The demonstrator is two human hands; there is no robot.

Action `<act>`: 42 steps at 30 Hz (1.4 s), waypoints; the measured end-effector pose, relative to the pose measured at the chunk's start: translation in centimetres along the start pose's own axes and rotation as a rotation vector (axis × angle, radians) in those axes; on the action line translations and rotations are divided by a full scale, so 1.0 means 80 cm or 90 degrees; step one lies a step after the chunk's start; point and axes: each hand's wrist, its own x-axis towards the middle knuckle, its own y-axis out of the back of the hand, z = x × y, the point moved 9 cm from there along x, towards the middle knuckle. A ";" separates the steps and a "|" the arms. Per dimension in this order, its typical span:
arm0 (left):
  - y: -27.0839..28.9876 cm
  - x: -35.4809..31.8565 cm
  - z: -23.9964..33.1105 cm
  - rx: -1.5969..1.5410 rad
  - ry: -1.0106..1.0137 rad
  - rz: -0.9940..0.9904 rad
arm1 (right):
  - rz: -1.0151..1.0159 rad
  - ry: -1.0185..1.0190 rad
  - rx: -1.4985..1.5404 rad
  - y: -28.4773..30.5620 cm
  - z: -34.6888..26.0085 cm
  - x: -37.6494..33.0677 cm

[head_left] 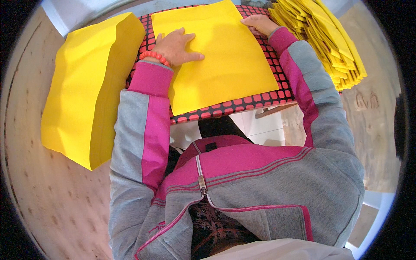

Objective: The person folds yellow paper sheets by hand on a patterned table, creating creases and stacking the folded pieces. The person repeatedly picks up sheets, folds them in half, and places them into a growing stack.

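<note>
A yellow sheet (221, 56) is pressed flat under the left hand (175, 45) and right hand (259, 22), neither grip closed. A crooked fold could be caused by slipping.

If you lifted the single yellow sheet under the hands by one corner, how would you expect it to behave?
The yellow sheet looks thin and lies flat, so it would probably droop and weigh little. Its smooth face may slide on the red and black mat. The left hand lies flat on it, the right hand at its far edge.

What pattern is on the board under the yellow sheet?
The board has a red and black grid pattern, seen best in the head view along its near edge.
</note>
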 end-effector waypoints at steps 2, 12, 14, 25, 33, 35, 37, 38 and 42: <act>0.005 -0.002 0.004 0.008 0.000 -0.021 | 0.009 0.042 -0.043 -0.010 -0.015 -0.003; 0.002 0.002 0.002 0.019 0.014 -0.033 | 0.394 0.404 -0.721 -0.049 -0.120 -0.076; 0.000 0.003 0.000 0.009 0.021 -0.050 | 0.177 0.093 -0.284 -0.013 -0.066 -0.054; 0.016 0.000 0.028 0.026 -0.082 0.070 | 0.124 0.197 -0.420 -0.038 -0.086 -0.111; -0.006 0.001 0.042 -0.057 -0.111 -0.024 | 0.336 0.339 -0.755 -0.064 -0.122 -0.134; -0.005 0.000 0.039 -0.071 -0.109 -0.022 | 0.124 0.086 -0.432 -0.022 -0.069 -0.089; -0.007 0.003 0.038 -0.079 -0.107 -0.023 | -0.015 -0.087 -0.136 -0.001 -0.025 -0.061; -0.008 0.005 0.037 -0.090 -0.111 -0.020 | -0.058 -0.125 -0.002 -0.001 -0.011 -0.049; -0.010 0.005 0.033 -0.119 -0.122 0.013 | 0.074 -0.161 0.156 0.022 0.015 0.007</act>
